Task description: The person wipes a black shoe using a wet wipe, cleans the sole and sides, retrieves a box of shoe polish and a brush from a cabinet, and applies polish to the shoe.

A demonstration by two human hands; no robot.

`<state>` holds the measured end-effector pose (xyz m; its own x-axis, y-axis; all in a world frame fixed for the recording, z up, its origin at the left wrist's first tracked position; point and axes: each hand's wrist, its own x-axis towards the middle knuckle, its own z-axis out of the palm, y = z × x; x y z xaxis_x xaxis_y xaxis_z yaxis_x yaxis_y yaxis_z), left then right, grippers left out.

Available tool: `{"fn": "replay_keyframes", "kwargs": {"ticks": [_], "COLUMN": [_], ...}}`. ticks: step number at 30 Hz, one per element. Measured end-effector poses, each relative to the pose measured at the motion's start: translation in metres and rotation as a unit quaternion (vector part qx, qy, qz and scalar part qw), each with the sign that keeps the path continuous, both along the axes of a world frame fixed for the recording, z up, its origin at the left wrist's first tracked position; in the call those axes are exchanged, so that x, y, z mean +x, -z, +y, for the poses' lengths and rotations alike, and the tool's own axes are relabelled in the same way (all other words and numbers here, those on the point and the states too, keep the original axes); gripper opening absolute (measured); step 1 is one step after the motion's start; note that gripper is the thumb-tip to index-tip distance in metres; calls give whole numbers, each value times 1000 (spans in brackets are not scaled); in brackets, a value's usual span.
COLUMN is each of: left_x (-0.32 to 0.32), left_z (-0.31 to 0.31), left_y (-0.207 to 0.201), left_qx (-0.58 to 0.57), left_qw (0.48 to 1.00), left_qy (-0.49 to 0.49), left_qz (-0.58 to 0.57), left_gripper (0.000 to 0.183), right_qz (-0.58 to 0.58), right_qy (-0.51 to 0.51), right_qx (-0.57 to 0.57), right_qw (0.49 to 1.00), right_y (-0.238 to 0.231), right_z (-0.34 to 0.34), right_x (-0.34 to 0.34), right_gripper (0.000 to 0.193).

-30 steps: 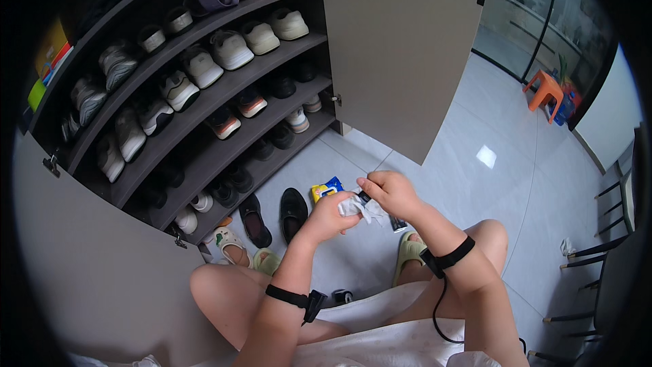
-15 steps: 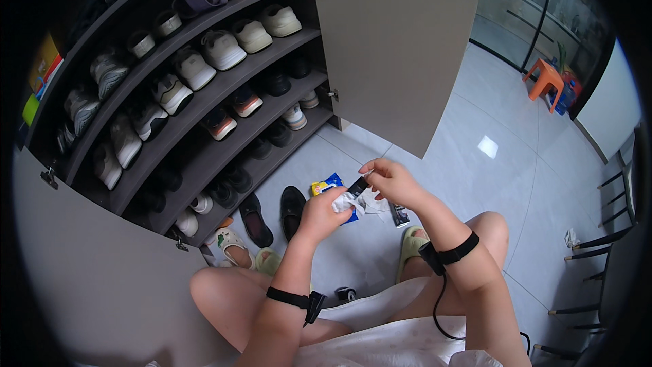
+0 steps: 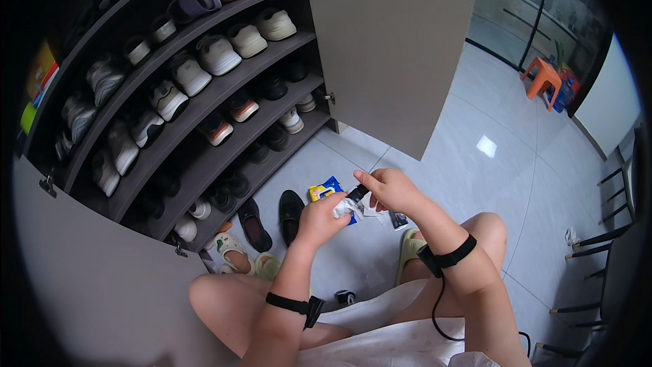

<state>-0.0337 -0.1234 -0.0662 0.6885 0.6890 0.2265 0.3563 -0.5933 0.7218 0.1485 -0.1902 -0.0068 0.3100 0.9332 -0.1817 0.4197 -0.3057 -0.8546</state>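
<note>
My left hand (image 3: pixel 319 219) is closed on a crumpled white wipe (image 3: pixel 343 208). My right hand (image 3: pixel 395 189) is curled around the upper end of a small black object (image 3: pixel 357 192), its thumb pointing out to the left. That object spans the gap between my hands, its lower end at the wipe; its kind is unclear. Beneath my hands lie a yellow-and-blue wipes pack (image 3: pixel 327 188) and a white sheet (image 3: pixel 371 209), partly hidden. Left of my left hand stand two black slip-on shoes, one close by (image 3: pixel 291 209) and the other (image 3: pixel 255 225) nearer the cabinet.
An open shoe cabinet (image 3: pixel 197 105) with several filled shelves rises at the left, its door (image 3: pixel 387 54) swung out. A small dark item (image 3: pixel 399 219) lies right of the sheet, another (image 3: pixel 345 295) between my legs. An orange stool (image 3: pixel 542 81) and dark chairs (image 3: pixel 604 258) stand right.
My right hand has gone from a fingertip hold at the black object's end to a fuller grip, with the thumb raised. My left hand stays on the wipe, shifted slightly.
</note>
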Motion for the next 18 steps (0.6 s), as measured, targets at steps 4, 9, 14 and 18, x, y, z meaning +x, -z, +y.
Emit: {"fn": "replay_keyframes", "kwargs": {"ticks": [4,9,14,18], "left_x": [3,-1,-1,0], "left_z": [-3,9,24,33], "left_y": [1,23,61,74], "left_qx": [12,-61,-130,-180], "left_qw": [1000,995,972,961], "left_qy": [11,12,13,12], "left_qz": [9,-79,-195,-210], "left_gripper": [39,43,47,46], "right_qz": [-17,80,288,359], "right_qy": [-10,-24,-51,-80], "right_qx": [-29,116,117,105], "right_qw": [999,990,949,924], "right_y": [10,21,33,78], "right_z": [0,1,3,20], "right_x": [4,27,36,30], "right_gripper": [40,28,26,27]}}
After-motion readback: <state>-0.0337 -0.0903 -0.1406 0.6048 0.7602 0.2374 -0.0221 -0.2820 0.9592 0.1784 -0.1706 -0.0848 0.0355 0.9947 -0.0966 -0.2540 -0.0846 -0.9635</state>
